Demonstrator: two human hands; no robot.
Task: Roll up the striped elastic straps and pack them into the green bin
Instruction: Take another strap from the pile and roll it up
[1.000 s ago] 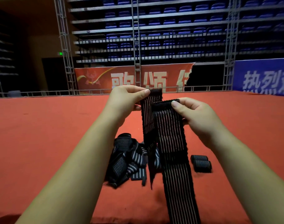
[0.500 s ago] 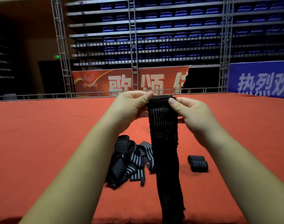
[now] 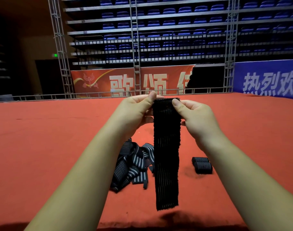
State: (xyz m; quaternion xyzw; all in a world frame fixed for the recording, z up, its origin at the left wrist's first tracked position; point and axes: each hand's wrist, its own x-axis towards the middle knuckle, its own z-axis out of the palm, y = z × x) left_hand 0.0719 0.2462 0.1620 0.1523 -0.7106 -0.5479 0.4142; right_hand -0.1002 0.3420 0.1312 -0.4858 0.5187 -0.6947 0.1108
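Note:
A black elastic strap with thin pale stripes (image 3: pixel 166 157) hangs straight down in front of me, its lower end free above the red cloth. My left hand (image 3: pixel 137 112) and my right hand (image 3: pixel 192 117) pinch its top edge from either side, thumbs on the near face. Below, a loose heap of striped straps (image 3: pixel 132 164) lies on the red table (image 3: pixel 42 147). Two rolled straps (image 3: pixel 202 165) lie side by side to the right of the heap. No green bin is in view.
The red cloth stretches wide on both sides of the heap. A metal rail (image 3: pixel 92 95) runs along its far edge, with truss posts, banners and rows of blue seats behind.
The two strap ends held apart a second ago have come together at the top. The hanging part has risen, so its lower end now shows above the cloth.

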